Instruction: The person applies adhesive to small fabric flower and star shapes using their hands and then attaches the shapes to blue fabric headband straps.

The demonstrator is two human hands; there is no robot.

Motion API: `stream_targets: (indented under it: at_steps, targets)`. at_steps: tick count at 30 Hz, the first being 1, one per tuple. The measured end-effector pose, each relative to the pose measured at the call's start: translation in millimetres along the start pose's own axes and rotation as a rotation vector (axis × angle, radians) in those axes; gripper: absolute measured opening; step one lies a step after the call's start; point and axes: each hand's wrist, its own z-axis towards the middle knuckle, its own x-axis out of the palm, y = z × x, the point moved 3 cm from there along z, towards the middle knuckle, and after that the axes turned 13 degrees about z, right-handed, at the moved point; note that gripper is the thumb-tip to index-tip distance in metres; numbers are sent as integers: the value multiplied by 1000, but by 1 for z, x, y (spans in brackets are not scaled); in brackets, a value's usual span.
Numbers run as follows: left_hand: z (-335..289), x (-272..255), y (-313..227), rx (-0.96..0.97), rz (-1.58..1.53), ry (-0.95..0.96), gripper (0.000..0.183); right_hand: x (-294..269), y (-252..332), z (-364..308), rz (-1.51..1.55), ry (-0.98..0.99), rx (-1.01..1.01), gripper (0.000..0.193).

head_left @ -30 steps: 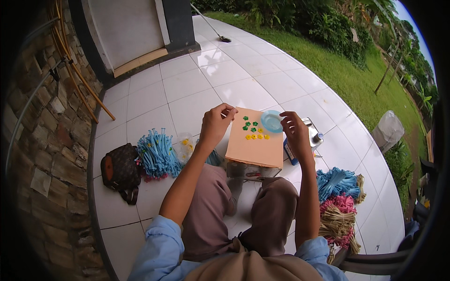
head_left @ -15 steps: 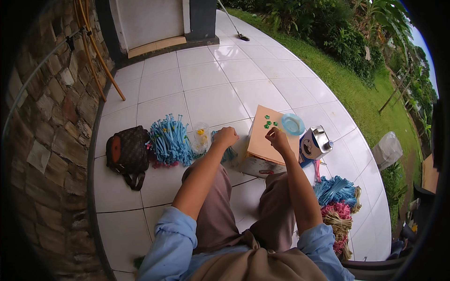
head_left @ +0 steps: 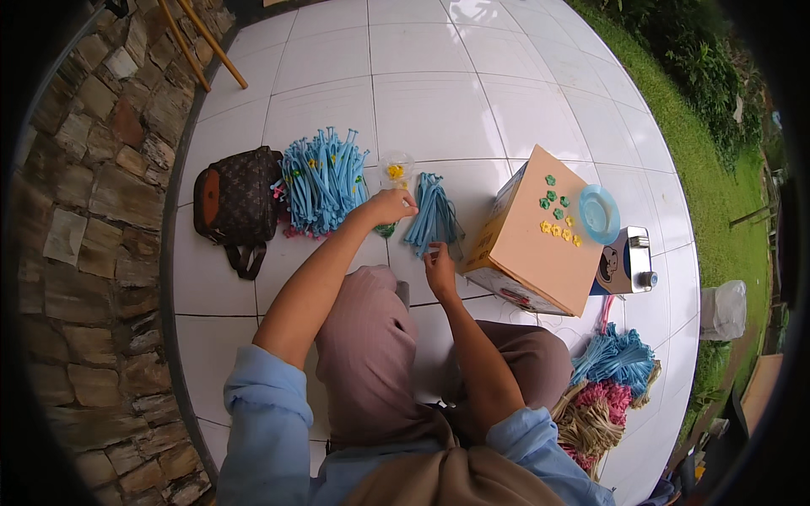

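Observation:
My left hand point(head_left: 391, 207) is beside a small bundle of light-blue cord-like strips point(head_left: 434, 207) on the tiles, its thumb and fingertips pinched together near the strips. Whatever sits in that pinch is too small to make out. At the bundle's near end is my right hand point(head_left: 440, 271), fingers curled and fingertips together; their hold is also unclear. To the right stands a cardboard box point(head_left: 527, 257) with small green flower-shaped pieces point(head_left: 551, 196) and yellow ones point(head_left: 559, 230) on its top. Just behind my left hand is a clear container point(head_left: 396, 160) with yellow pieces in it.
A large blue bundle point(head_left: 321, 181) and a brown backpack point(head_left: 240, 198) lie at the left. A light-blue dish point(head_left: 599, 214) sits at the box's right edge, near a metal can point(head_left: 629, 261). More blue strips point(head_left: 620, 356) and pink-and-beige bundles point(head_left: 597, 409) lie nearer me.
My right hand has left the box top and come left to the small blue bundle. My left hand now sits at that bundle's left side. Yellow pieces now show on the box. The view has tilted down.

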Motion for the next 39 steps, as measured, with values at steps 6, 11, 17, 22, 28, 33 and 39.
stream_targets:
  at_steps: [6, 11, 17, 22, 28, 33, 39]
  targets:
    - [34, 82, 34, -159, -667, -88, 31, 18, -49, 29, 414, -574, 172, 30]
    - [57, 138, 35, -163, -514, -574, 27, 5, -13, 72, 433, -623, 64, 33]
    - [86, 157, 40, -265, -521, -615, 42, -20, -34, 109, 168, -602, 17, 49]
    - [99, 167, 46, -299, -399, -573, 47, 0, -33, 107, -8, -432, 147, 54]
    - [101, 157, 44, -440, -708, -508, 62, 8, -22, 92, 454, -433, 213, 44]
    - [90, 148, 34, -411, -931, -395, 64, 17, -18, 80, 457, -392, 181, 38]
    - [83, 167, 44, -419, -585, -573, 61, -5, -48, 103, 338, -457, 178, 47]
